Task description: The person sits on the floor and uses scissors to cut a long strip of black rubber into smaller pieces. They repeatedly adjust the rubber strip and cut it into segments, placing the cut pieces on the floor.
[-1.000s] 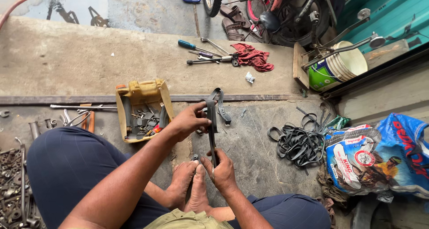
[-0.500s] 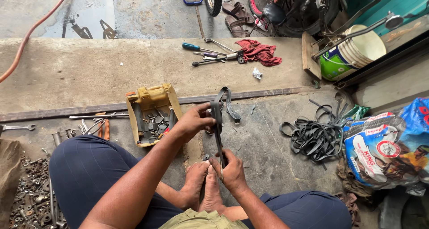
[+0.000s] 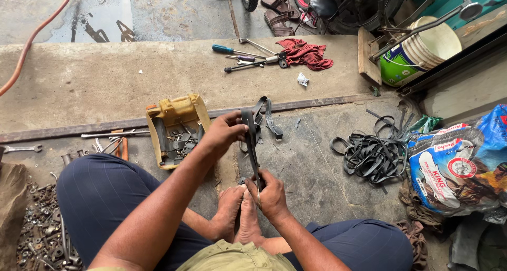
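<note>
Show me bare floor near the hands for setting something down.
Free: dark floor between the rubber strip and the coil of rubber bands; also the concrete ledge beyond the yellow tray. Crowded: left of the left hand, spanners and nuts.

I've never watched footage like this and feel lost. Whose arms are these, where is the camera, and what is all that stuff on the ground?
The camera sits on a person's head and looks down, so the arms, knees and bare feet are that person's own, seated on a concrete floor. The left hand grips the upper end of a dark rubber strip; the right hand holds its lower end near the feet. Beside them stands a yellow box of small metal parts. Further off lie a screwdriver, a red rag, a heap of black rubber strips, a bucket and printed sacks.
</note>
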